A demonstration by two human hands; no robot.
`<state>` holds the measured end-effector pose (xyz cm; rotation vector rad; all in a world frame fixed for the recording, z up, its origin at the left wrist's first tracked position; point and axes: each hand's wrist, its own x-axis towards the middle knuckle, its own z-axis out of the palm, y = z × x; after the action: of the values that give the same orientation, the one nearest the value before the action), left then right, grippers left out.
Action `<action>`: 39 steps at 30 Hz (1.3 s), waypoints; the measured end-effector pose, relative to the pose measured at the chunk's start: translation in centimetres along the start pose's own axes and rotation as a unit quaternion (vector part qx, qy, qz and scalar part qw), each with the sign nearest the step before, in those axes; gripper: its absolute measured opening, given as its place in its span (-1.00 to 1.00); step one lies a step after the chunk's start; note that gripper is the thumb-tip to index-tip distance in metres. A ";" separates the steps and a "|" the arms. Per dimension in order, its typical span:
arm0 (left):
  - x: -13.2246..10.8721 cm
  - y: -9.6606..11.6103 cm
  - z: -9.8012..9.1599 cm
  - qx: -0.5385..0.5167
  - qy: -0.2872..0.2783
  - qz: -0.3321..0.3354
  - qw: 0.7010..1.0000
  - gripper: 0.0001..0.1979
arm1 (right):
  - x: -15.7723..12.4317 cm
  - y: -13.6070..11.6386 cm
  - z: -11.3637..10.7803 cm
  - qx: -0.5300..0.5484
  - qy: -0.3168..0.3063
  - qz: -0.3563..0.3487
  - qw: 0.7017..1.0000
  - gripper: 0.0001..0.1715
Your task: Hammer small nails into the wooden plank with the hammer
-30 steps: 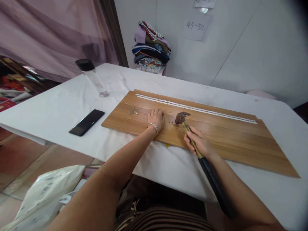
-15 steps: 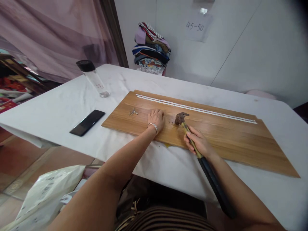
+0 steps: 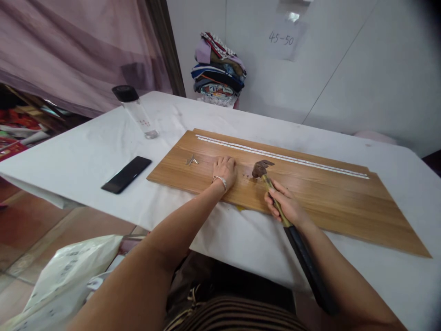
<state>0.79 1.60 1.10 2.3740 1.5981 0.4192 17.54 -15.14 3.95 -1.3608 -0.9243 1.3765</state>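
Observation:
My right hand (image 3: 285, 203) is closed around the yellow part of a claw hammer (image 3: 301, 253). The hammer's rusty head (image 3: 262, 169) is at the board's surface, and its black grip end runs back under my forearm. Just left of the head are a few small dark marks or holes in the wood-grain board (image 3: 330, 197). On that board my left hand (image 3: 224, 169) lies palm down, fingers stretched forward, with a bracelet (image 3: 219, 179) at the wrist. Several nails (image 3: 192, 160) lie loose to its left.
Two white measuring strips (image 3: 282, 156) run along the board's far side. A black phone (image 3: 127, 174) and a clear bottle (image 3: 139, 117) with a black lid stand left on the white-covered table (image 3: 79, 147). Folded clothes (image 3: 218, 69) are stacked by the wall.
The hammer head has tilted very slightly, staying at nearly the same spot on the board. My left hand has stayed in place. The whole view has shifted a little.

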 end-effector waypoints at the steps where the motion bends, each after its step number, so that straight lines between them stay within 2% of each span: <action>1: 0.0 0.0 0.0 0.001 0.000 0.001 1.000 -0.77 | 0.0 0.0 0.0 0.001 0.000 0.000 1.000 -0.14; 10: 0.1 -0.2 0.4 0.006 0.001 0.003 1.000 -0.77 | 0.1 -0.1 0.0 -0.002 -0.001 0.006 1.000 -0.12; 25: 0.1 -0.2 0.4 0.011 0.002 0.009 1.000 -0.77 | 0.0 0.1 0.0 -0.010 -0.006 0.002 1.000 -0.20; 39: 0.1 -0.1 0.3 0.013 -0.006 0.008 1.000 -0.78 | 0.0 0.1 0.1 -0.015 -0.006 0.009 1.000 -0.17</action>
<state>0.80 1.73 0.81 2.4047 1.5903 0.3899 17.48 -15.12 3.85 -1.3880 -0.9470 1.3912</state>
